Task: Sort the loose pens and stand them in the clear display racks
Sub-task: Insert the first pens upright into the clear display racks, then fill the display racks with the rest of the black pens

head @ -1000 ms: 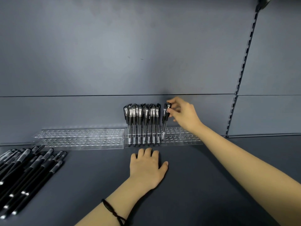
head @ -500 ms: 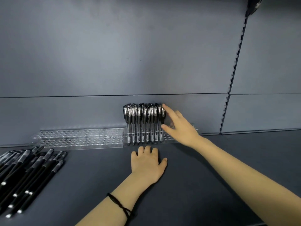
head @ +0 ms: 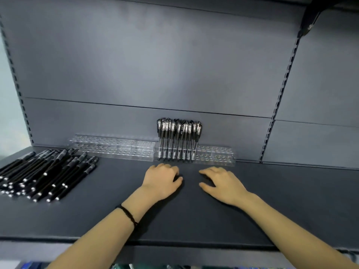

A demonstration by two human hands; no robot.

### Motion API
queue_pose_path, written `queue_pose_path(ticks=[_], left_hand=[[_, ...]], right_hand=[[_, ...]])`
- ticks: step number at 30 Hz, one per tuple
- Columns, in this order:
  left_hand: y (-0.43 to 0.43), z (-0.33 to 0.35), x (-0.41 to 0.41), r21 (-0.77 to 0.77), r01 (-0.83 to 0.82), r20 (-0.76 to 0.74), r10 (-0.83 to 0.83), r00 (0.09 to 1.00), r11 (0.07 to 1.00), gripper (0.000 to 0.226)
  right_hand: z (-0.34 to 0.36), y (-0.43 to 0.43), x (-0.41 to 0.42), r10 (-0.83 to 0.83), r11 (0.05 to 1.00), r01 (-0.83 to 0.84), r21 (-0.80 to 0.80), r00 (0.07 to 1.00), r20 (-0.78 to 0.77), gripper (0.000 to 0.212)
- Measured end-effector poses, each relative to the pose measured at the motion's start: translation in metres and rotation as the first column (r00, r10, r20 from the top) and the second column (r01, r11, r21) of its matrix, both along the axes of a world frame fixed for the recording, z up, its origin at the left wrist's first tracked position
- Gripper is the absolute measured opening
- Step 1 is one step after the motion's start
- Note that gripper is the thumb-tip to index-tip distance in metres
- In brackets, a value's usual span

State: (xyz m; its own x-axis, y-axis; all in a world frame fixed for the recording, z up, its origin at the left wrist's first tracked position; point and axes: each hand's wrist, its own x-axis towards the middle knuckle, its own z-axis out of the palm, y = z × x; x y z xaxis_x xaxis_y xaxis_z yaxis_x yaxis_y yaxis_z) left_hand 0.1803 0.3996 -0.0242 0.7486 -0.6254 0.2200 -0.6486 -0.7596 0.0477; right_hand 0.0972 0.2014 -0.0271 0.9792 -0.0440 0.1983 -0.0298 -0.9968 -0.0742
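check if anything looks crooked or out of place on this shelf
The rightmost standing pen in the right rack leans, its top tipped right, while the other pens beside it stand straight. The pile of loose pens lies unsorted on the left. Nothing looks spilled or damaged.

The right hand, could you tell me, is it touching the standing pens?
Apart: the head view shows bare shelf between the right hand and the standing pens in the clear rack.
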Motion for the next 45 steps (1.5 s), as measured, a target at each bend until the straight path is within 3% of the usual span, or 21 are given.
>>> queue_pose_path(ticks=[4,8,13,20,25,29,33,37,42,45], left_hand=[[0.040,0.005,-0.016,0.080,-0.042,0.149,0.029,0.988,0.996,0.043],[0.090,0.001,-0.028,0.122,-0.083,0.185,0.060,0.981,0.989,0.050],[0.162,-0.003,-0.029,0.112,-0.161,0.235,0.132,0.963,0.981,0.083],[0.266,0.006,0.011,0.005,-0.233,0.261,0.223,0.939,0.973,0.064],[0.317,0.004,0.048,-0.115,-0.205,0.162,0.222,0.961,0.972,0.041],[0.325,0.001,0.067,-0.168,-0.136,0.098,0.154,0.983,0.976,0.039],[0.324,-0.003,0.082,-0.225,-0.086,0.066,0.103,0.992,0.971,0.039],[0.319,-0.004,0.092,-0.282,-0.056,0.070,0.079,0.994,0.958,0.037],[0.318,-0.005,0.100,-0.280,-0.057,0.057,0.076,0.995,0.958,0.039],[0.314,0.000,0.105,-0.297,-0.065,0.038,0.079,0.996,0.953,0.039]], right_hand=[[0.008,0.019,-0.007,0.085,0.996,-0.086,0.003,0.996,0.039,0.056],[0.011,0.062,-0.012,0.194,0.981,-0.194,0.029,0.981,0.002,0.056],[0.015,0.137,0.000,0.302,0.951,-0.302,0.062,0.953,0.009,0.054],[0.019,0.236,0.039,0.304,0.945,-0.302,0.122,0.953,0.001,0.051],[0.019,0.298,0.075,0.172,0.935,-0.166,0.312,0.985,0.010,0.047],[0.019,0.328,0.094,-0.006,0.892,0.035,0.450,0.998,-0.067,0.067],[0.016,0.351,0.111,-0.141,0.885,0.186,0.427,0.981,-0.136,0.090],[0.017,0.361,0.130,-0.170,0.889,0.238,0.392,0.965,-0.201,0.105],[0.028,0.344,0.140,-0.141,0.861,0.259,0.437,0.949,-0.283,0.083],[0.031,0.326,0.143,-0.158,0.875,0.289,0.389,0.929,-0.334,0.086]])
